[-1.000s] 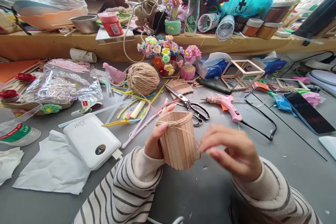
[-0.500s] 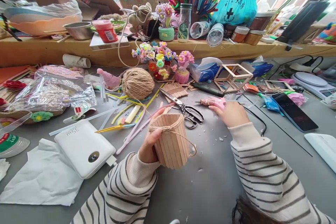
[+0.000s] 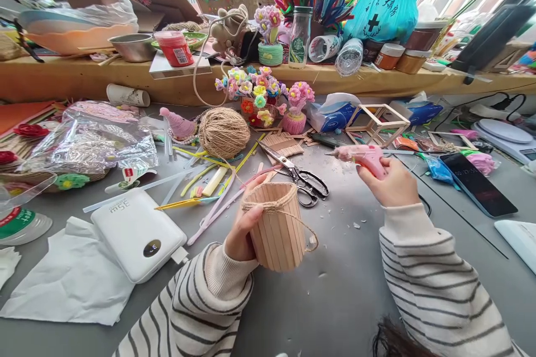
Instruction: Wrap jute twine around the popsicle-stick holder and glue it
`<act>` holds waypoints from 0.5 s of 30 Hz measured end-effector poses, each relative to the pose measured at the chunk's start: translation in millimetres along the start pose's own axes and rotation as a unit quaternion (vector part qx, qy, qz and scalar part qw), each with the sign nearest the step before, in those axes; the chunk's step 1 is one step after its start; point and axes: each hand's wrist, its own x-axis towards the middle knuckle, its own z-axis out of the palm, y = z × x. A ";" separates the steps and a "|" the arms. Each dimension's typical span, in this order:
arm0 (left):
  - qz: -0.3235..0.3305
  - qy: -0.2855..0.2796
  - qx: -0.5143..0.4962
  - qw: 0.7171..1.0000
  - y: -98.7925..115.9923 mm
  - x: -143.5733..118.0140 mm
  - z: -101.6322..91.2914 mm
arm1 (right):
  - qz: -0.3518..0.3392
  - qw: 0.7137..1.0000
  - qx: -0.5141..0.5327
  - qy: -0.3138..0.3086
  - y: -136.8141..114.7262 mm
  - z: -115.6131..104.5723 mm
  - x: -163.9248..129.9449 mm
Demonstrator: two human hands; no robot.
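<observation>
My left hand [image 3: 243, 233] is closed around the left side of a small cup made of wooden craft sticks [image 3: 280, 240], its thumb pressing on the rim. Jute twine [image 3: 274, 204] circles the cup near its top, and a loose end curls down at the right. In my right hand [image 3: 393, 183] is a pink hot glue gun [image 3: 363, 158], raised above the table with its nozzle pointing left. Beyond the cup lie black-handled scissors [image 3: 307, 181], partly opened. A ball of jute twine [image 3: 224, 133] rests behind the left hand.
A white power bank [image 3: 138, 234] and white paper [image 3: 67, 279] lie at the left. Pipe cleaners and glue sticks [image 3: 215, 181] spread behind them. A phone [image 3: 479, 184] lies at the right, near a wooden stick frame [image 3: 379, 122]. Several jars and bottles line the shelf [image 3: 167, 81].
My right hand has lifted the glue gun off the table and now grips its handle. The left hand keeps hold of the cup in nearly the same place. The whole view has shifted slightly.
</observation>
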 end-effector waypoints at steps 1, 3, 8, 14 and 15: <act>-0.006 0.001 -0.006 1.000 0.2 -0.3 0.4 | -0.011 0.999 0.040 0.029 -3.8 -3.8 -7.4; -0.022 0.006 -0.021 1.000 0.4 -0.4 0.9 | -0.049 0.991 0.099 0.071 -14.6 -9.5 -25.6; -0.037 0.038 -0.035 0.998 -0.1 1.2 0.7 | -0.144 0.971 0.161 0.105 -39.9 -13.2 -66.7; -0.041 0.042 -0.042 0.997 1.1 0.9 2.3 | -0.195 0.957 0.147 0.155 -41.9 -10.9 -77.1; -0.037 0.037 -0.042 0.998 1.2 0.8 2.4 | -0.208 0.954 0.141 0.163 -41.5 -10.7 -77.0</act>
